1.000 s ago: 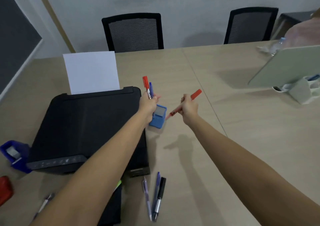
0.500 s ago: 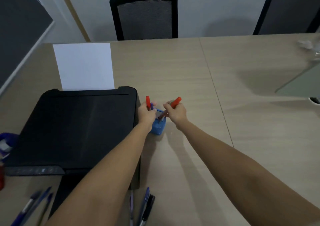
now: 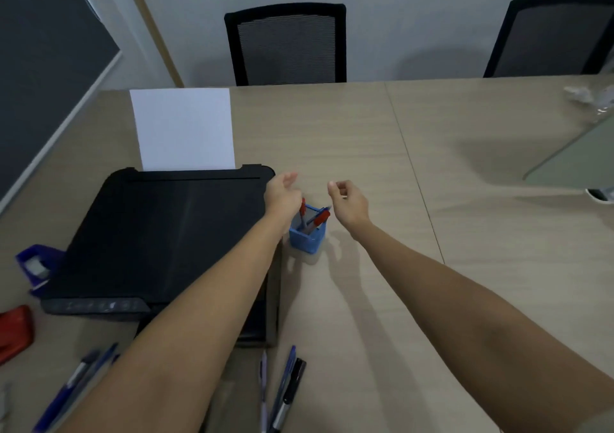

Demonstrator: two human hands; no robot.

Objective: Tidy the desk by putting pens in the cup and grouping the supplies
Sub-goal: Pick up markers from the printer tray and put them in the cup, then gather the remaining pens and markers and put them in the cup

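Observation:
A small blue square cup (image 3: 307, 238) stands on the table just right of the printer. Red pens (image 3: 321, 217) and a blue one lean inside it. My left hand (image 3: 282, 193) hovers just left of and above the cup, fingers apart and empty. My right hand (image 3: 349, 200) hangs to the cup's right, fingers loosely curled, holding nothing. Three more pens (image 3: 282, 389) lie near the table's front edge, and blue pens (image 3: 76, 383) lie at the front left, partly hidden by my left arm.
A black printer (image 3: 159, 233) with a white sheet (image 3: 182, 130) fills the left. A blue tape dispenser (image 3: 33, 265) and a red hole punch (image 3: 13, 331) sit at its left. Two black chairs (image 3: 287, 44) stand behind the table. A tilted grey-green panel (image 3: 578, 157) is at right.
Both hands let go of their pens into the blue cup and lifted away, fingers opening. The camera view also shifted closer and lower.

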